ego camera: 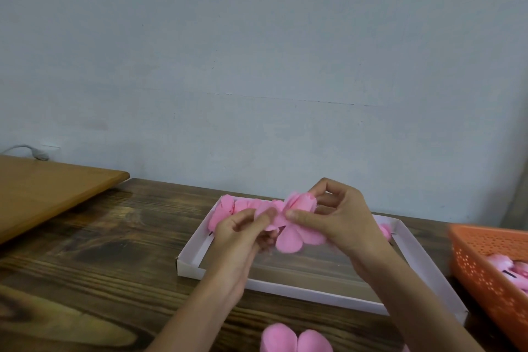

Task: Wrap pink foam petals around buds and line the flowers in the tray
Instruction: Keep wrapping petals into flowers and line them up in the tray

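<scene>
Right now my left grip (243, 233) and right grip (340, 220) both have hold of one pink flower (288, 233), lifted above the far half of the tray (188, 261). On the left, my thumb and curled fingers pinch the petal edges. On the right, thumb and forefinger nip the foam where the petals bunch together, and my other fingers arch loosely above it. Neither grip is spread wide; each is closed onto the foam. Two rounded petals hang down free below my fingers.

I cannot see the bud; the petals and my fingers hide the flower's middle. The folds between my thumbs are blurred.

Behind my grips, a row of flowers (228, 208) lies along the tray's far wall, partly covered by my left fingers. One more bit of pink (384, 230) shows beyond my right wrist near the far right corner, too hidden to make out. The near part of the tray holds nothing I can see.

Loose petals (294, 338) lie on the surface (100, 266) just in front of the tray, cut off by the bottom edge. At the right, an orange basket (483, 268) with a perforated wall holds more pink pieces (503, 263), and the frame cuts it off too. A lighter board (43, 188) sits at the far left, with a grey cable (37, 151) behind it against the wall.
</scene>
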Available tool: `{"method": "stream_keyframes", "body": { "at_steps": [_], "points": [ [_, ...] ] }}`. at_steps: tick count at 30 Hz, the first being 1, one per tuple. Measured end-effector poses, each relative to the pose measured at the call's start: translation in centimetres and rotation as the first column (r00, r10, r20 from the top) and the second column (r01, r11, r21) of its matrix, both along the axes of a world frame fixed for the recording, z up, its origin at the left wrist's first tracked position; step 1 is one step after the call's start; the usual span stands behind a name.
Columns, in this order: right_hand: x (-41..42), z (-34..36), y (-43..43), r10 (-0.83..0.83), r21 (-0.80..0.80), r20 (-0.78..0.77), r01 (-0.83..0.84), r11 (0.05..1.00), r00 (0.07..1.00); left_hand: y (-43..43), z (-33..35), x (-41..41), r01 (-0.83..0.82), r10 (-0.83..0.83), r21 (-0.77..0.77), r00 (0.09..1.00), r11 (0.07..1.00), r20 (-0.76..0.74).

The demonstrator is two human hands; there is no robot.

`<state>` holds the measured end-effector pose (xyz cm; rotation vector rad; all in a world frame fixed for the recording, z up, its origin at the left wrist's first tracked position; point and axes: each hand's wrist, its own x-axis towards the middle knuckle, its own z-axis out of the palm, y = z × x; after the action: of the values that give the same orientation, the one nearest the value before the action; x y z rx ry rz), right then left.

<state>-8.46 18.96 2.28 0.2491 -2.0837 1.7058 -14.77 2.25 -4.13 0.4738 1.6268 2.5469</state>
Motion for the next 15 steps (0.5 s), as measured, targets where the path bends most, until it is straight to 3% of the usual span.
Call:
{"method": "stream_keyframes", "body": {
  "at_steps": [4, 8, 12, 15],
  "points": [
    [0.1, 0.0, -0.1, 0.015, 0.111, -0.011, -0.013, 0.994, 1.000, 0.4, 0.3, 0.9, -0.138, 0.120, -0.113, 0.980, 0.984, -0.158],
    [0.3, 0.1, -0.4, 0.045, 0.138, -0.030, -0.041, 0.990, 0.999, 0.2, 0.9, 1.4, -0.150, 0.135, -0.046, 0.962, 0.988, -0.239],
    [0.4, 0.1, -0.7, 0.076, 0.064, -0.031, -0.074, 0.995, 0.997, 0.4, 1.5, 1.8, -0.101, 0.105, 0.107, 0.994, 0.989, -0.038],
    [0.2, -0.4, -1.4, 0.087, 0.062, -0.003, -0.086, 0.994, 0.996, 0.9, 1.4, 2.3, 0.013, -0.039, 0.243, 0.994, 0.970, 0.102]
  ]
}}
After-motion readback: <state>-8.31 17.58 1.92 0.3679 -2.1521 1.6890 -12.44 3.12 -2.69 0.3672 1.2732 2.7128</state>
